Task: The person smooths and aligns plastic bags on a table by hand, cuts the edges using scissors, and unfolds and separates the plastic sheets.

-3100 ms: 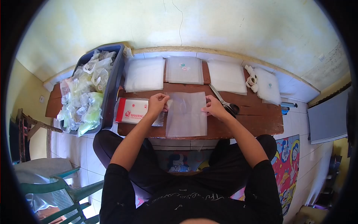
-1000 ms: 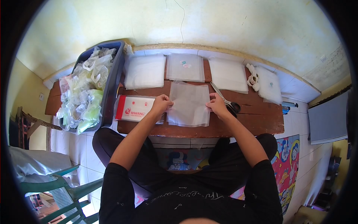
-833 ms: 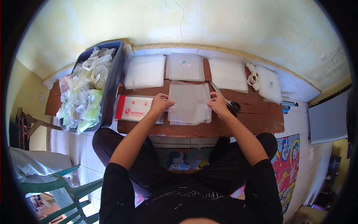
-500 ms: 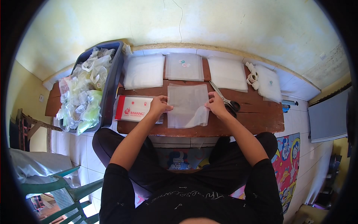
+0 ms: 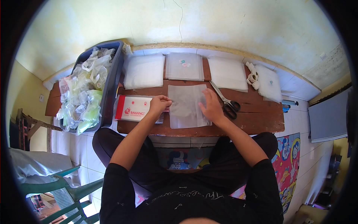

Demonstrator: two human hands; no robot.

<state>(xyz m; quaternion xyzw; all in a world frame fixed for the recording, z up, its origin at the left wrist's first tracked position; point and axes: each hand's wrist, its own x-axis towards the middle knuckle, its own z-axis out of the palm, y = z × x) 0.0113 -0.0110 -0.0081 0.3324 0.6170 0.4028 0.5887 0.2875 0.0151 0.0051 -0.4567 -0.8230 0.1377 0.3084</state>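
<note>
Materials showing before me: clear plastic sheets (image 5: 186, 109), smooth, faintly glossy; scissors (image 5: 222, 98), shiny metal blades, black handles looking plastic; counter (image 5: 246, 116), reddish-brown wood, scuffed; wall (image 5: 209, 26), matt, stained, cracked.

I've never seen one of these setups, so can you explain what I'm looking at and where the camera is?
It's no machine, just a person's bare hands, seen from a camera worn on the head. The left hand pinches a clear plastic sheet; the right hand is open at its other side. On the wooden table lie stacks of similar sheets, scissors, white rolls and a red-and-white packet. A dark tub holds crumpled plastic.
</note>
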